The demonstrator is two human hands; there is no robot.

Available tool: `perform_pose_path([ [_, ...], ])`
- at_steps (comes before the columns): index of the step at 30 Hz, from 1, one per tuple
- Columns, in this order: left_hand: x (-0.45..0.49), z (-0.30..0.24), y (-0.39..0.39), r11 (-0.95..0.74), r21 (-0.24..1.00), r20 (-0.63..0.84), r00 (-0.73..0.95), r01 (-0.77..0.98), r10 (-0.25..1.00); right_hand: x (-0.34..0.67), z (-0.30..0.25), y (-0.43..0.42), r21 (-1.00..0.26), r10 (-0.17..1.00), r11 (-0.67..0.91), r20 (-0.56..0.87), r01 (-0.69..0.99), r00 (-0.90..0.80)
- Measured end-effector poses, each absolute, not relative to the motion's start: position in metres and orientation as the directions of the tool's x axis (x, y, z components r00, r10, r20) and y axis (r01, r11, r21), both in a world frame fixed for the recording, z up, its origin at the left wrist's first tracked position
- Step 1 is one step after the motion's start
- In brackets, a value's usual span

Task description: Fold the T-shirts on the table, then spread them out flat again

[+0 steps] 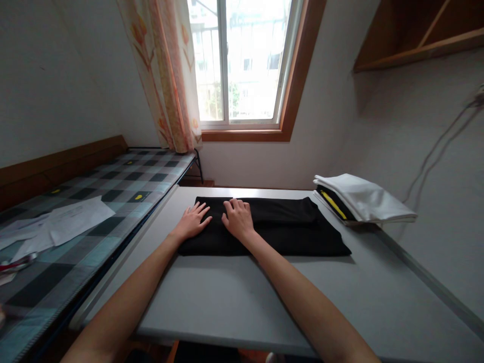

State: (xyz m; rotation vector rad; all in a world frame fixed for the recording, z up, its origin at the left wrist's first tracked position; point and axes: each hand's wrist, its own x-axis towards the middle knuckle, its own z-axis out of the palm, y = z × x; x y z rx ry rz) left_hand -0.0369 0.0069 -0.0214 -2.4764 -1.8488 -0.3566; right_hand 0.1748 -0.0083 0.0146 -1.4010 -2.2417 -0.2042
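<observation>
A folded black garment [287,229] lies across the far half of the grey table [234,297]. Both of my hands rest flat on its left end. My left hand [193,221] has its fingers stretched out and spread, palm down, near the garment's left edge. My right hand [237,218] lies just beside it, fingers extended and pressed on the cloth. Neither hand holds anything.
A stack of folded white and black clothes with a yellow strip [359,199] sits at the table's far right corner. A bed with a checked cover [113,191] and white papers [64,222] runs along the left. Window and curtain [170,75] stand behind; a cable hangs on the right wall.
</observation>
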Motion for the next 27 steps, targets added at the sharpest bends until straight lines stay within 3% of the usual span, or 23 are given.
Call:
perform_pose_path([
  [3,-0.035,-0.02,0.005,-0.283,0.07,0.177,0.267,0.957,0.947,0.171,0.001,-0.007,-0.112,0.736,0.619,0.426,0.777,-0.525],
  [8,-0.033,-0.02,0.005,-0.257,0.074,0.138,0.246,0.963,0.959,0.171,-0.017,0.001,-0.169,0.771,0.629,0.263,0.759,-0.58],
  [17,-0.023,-0.012,0.018,-0.16,0.022,0.151,0.155,0.987,0.976,0.172,-0.016,0.0,-0.202,0.779,0.623,0.247,0.755,-0.576],
  [23,-0.02,-0.01,0.038,-0.309,0.03,0.228,0.294,0.951,0.928,0.173,-0.014,-0.004,-0.209,0.781,0.619,0.27,0.757,-0.563],
  [27,-0.022,-0.013,0.044,-0.334,0.091,0.155,0.318,0.938,0.935,0.173,-0.013,-0.007,-0.197,0.785,0.599,0.337,0.776,-0.52],
])
